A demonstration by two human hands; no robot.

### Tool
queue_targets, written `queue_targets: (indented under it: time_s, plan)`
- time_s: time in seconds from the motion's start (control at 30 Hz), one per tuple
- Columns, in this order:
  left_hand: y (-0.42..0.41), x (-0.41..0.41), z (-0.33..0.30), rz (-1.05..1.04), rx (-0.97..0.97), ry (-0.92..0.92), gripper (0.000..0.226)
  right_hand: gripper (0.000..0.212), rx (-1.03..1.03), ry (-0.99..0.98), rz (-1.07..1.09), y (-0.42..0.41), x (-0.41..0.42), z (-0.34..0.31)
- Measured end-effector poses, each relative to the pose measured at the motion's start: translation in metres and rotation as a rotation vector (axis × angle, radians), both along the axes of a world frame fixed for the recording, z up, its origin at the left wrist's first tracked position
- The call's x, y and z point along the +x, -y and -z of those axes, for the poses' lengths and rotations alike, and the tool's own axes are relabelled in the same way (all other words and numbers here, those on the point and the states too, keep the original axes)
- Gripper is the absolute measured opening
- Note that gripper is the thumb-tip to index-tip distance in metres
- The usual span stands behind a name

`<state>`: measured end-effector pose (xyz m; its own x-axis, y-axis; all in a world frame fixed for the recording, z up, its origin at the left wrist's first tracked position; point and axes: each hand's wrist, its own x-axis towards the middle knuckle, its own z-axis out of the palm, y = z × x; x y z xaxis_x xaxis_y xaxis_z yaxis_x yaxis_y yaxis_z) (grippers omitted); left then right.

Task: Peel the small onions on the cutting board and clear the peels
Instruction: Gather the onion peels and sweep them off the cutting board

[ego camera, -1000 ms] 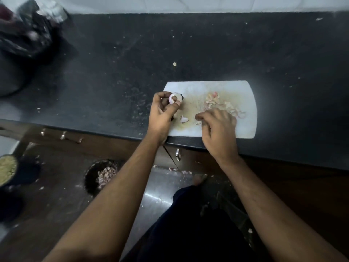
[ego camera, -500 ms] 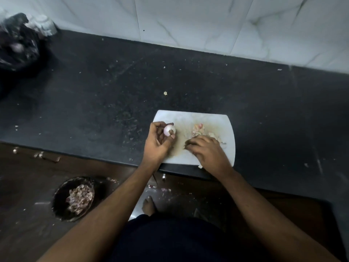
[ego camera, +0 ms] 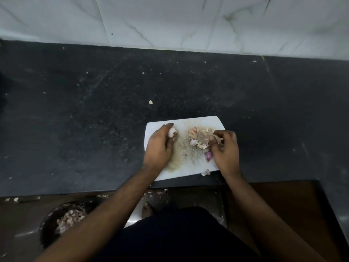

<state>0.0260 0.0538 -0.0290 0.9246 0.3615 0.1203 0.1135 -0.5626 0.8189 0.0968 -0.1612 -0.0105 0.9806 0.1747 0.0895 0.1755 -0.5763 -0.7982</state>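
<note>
Your left hand (ego camera: 159,146) had its fingers curled round a peeled small onion (ego camera: 172,132) over the white cutting board (ego camera: 198,121). Between your hands sat the onion peels (ego camera: 196,140). Your right hand (ego camera: 223,148) was curled, raking at them; can't tell if it gripped any.

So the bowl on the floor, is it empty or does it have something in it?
Not empty. The dark bowl at lower left holds a heap of pale pinkish scraps, which look like onion peels. How deep the heap goes cannot be told.
</note>
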Motion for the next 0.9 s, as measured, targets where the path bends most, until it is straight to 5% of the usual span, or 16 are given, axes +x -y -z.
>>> queue_targets:
  time_s: [0.2, 0.43, 0.6, 0.8, 0.9]
  plan:
    - [-0.004, 0.005, 0.013, 0.04, 0.038, -0.01, 0.043, 0.057, -0.207, -0.027, -0.202, -0.016, 0.019, 0.007]
    - [-0.017, 0.023, 0.011, 0.052, 0.073, -0.044, 0.045, 0.039, -0.276, 0.05, -0.616, -0.039, 0.025, 0.018]
    - [-0.021, 0.027, 0.01, 0.106, 0.126, -0.056, 0.048, 0.046, -0.251, 0.059, -0.814, -0.024, 0.022, 0.015]
    - [-0.018, 0.024, 0.006, 0.198, 0.219, -0.028, 0.048, 0.064, -0.482, 0.302, -1.068, -0.006, 0.014, 0.018]
    - [-0.018, 0.023, 0.006, 0.235, 0.268, -0.035, 0.05, 0.057, -0.492, 0.389, -1.064, -0.005, 0.015, 0.023]
